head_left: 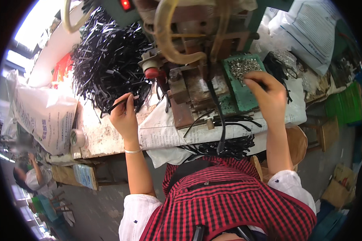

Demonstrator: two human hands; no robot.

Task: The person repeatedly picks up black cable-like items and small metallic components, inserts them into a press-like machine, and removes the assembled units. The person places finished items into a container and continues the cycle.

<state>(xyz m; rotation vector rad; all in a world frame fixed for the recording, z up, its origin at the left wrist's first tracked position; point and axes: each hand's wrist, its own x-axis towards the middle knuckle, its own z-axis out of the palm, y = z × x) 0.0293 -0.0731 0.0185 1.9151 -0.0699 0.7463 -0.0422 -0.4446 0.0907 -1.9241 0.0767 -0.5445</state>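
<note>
My left hand (124, 120) pinches a thin black strip (117, 105) between thumb and fingers, at the near edge of a big heap of black strips (108, 60). My right hand (271, 96) is curled with its fingertips over a pile of small shiny metal pieces (242, 66) in a green tray (247, 103); whatever lies between those fingers is too small to make out. Between the hands stands a bench machine (201, 86) with a metal work block. From it a long black strap (216, 105) runs down toward my lap, held by neither hand.
A red button (151, 73) sits on the machine's left side, and a yellowish hose (163, 36) loops in front. Several black strips (237, 145) lie along the table's front edge. A tape roll (77, 137) and a white sack (48, 116) are at left. Another person (32, 176) is far left.
</note>
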